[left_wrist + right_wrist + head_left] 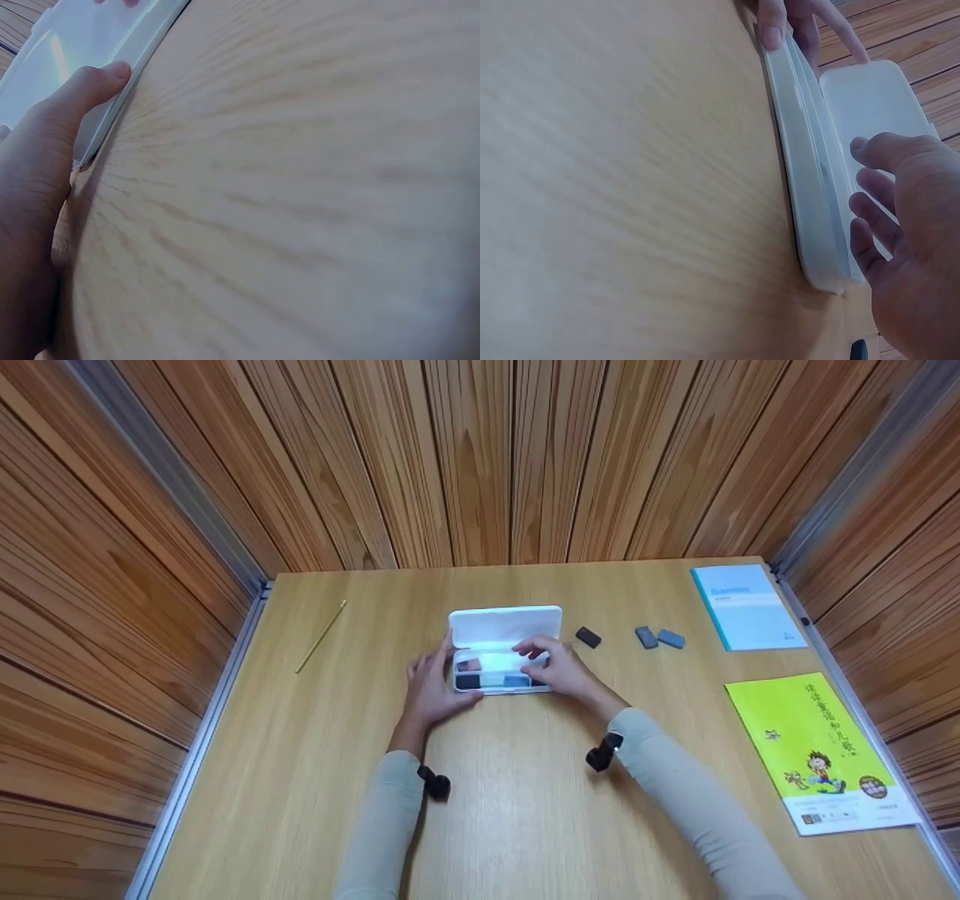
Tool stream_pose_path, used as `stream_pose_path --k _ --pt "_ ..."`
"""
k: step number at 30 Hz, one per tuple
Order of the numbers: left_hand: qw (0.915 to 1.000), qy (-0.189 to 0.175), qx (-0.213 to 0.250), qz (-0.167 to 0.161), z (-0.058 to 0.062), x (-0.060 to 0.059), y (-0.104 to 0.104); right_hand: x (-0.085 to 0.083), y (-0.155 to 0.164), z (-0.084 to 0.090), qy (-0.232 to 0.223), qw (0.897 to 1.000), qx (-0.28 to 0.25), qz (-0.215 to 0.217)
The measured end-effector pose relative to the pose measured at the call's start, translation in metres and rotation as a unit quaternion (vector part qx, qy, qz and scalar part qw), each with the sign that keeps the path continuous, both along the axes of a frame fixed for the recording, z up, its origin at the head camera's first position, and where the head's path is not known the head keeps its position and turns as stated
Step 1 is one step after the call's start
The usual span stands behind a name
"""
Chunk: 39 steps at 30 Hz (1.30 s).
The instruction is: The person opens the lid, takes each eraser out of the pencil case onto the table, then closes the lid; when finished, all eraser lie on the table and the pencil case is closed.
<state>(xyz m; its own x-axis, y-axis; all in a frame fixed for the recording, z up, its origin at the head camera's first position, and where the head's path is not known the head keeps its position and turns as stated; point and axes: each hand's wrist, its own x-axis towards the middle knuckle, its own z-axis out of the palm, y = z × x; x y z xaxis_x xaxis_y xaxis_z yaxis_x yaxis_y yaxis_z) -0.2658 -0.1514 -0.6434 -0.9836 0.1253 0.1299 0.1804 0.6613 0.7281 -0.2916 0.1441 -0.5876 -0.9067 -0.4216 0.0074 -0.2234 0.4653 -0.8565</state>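
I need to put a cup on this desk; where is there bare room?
Bare wood lies between the pencil and the case, and along the near edge between the sleeves. The right side is crowded: erasers, blue booklet, yellow book. Both hands ring the case.

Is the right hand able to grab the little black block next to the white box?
Probably yes. The black block lies on bare table beside the white box, just past the right hand, with nothing between them.
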Motion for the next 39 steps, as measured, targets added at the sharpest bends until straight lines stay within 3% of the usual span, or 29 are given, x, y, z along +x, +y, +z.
stream_pose_path --k 27,39 --pt "1.0 0.0 -0.003 0.003 0.0 0.0 0.0 -0.013 -0.062 -0.002 -0.043 0.998 0.02 0.047" --pt "0.9998 0.017 -0.002 -0.005 0.0 -0.001 -0.001 -0.015 -0.078 -0.01 -0.03 0.998 -0.004 0.049"
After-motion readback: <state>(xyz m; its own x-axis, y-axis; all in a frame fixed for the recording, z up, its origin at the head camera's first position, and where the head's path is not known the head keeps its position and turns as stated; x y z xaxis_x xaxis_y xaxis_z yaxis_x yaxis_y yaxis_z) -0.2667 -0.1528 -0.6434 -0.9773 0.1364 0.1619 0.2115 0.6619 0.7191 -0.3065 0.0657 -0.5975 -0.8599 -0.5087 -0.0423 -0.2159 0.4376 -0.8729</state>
